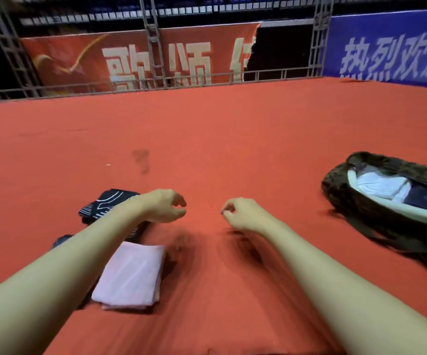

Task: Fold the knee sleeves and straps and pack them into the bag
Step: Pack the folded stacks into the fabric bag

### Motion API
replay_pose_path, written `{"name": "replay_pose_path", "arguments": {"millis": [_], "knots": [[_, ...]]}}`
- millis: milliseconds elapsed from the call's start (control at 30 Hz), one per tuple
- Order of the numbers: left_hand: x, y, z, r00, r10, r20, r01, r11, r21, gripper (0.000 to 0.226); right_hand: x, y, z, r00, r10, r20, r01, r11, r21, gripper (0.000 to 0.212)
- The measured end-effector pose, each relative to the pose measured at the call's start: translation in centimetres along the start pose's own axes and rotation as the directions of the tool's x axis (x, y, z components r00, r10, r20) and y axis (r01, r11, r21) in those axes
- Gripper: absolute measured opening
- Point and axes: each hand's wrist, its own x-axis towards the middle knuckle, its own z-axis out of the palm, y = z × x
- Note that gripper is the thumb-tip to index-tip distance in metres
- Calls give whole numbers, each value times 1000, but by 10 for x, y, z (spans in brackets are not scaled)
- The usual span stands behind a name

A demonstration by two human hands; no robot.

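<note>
A: What lies farthest left?

B: A black knee sleeve (pixel 110 202) with white lines, on the red carpeted floor (pixel 232 139). The left forearm crosses over its near part. Just nearer lies a folded pink towel (pixel 130 275), with something dark showing at its left edge, too hidden to name.

A: And the hands?

B: The left hand (pixel 165 206) hovers over the carpet just right of the sleeve, fingers loosely curled, holding nothing. The right hand (pixel 243 213) hovers near it, apart, fingers likewise curled and empty.

A: The bag?

B: The dark patterned bag (pixel 340 183) lies open, well to the right, white and dark cloth inside.

A: Behind?

B: A metal truss railing (pixel 153 57), a torn red banner (pixel 84 62) and a blue banner (pixel 386 47).
</note>
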Motion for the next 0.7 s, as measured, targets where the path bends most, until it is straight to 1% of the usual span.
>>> {"name": "replay_pose_path", "arguments": {"millis": [100, 167, 233, 267, 300, 333, 400, 433, 500, 533, 600, 667, 700], "knots": [[-23, -42, 13, 998, -25, 53, 25, 1000, 10, 38, 15, -33, 37, 996, -11, 91, 0, 993, 119, 27], [-36, -62, 21, 997, -3, 76, 4, 1000, -22, 34, 21, -52, 57, 986, 17, 164, -62, 961, 270, 26], [-46, -79, 28, 995, -9, 99, 14, 999, -46, 32, 25, -68, 75, 941, 31, 336, -189, 872, 452, 38], [-49, -89, 32, 994, -19, 111, 26, 998, -58, 34, 25, -76, 83, 903, 2, 429, -228, 849, 477, 48], [-51, -97, 35, 989, -37, 146, 47, 997, -67, 39, 26, -82, 90, 869, -26, 495, -230, 863, 449, 56], [-53, -103, 37, 979, -50, 198, 68, 994, -83, 46, 26, -89, 96, 852, -48, 521, -185, 903, 387, 61], [-59, -107, 39, 946, -62, 317, 91, 993, -78, 59, 27, -98, 104, 853, -83, 516, -26, 980, 199, 66], [-60, -108, 39, 937, -64, 344, 85, 995, -47, 64, 28, -102, 107, 859, -73, 507, 21, 994, 108, 67], [-60, -108, 42, 940, -68, 333, 66, 998, 17, 72, 28, -110, 108, 874, -19, 485, 31, 999, -16, 63], [-60, -107, 43, 947, -65, 315, 53, 997, 48, 74, 27, -113, 108, 879, -7, 477, 34, 998, -47, 62], [-59, -106, 46, 948, -70, 309, 42, 994, 96, 74, 24, -119, 106, 878, 3, 479, 26, 998, -53, 65], [-58, -105, 48, 950, -59, 305, 30, 995, 100, 72, 22, -120, 104, 864, -15, 503, 13, 1000, 8, 60], [-58, -104, 48, 955, -43, 294, 19, 996, 83, 70, 23, -117, 103, 860, -31, 510, -3, 998, 66, 55]]}}
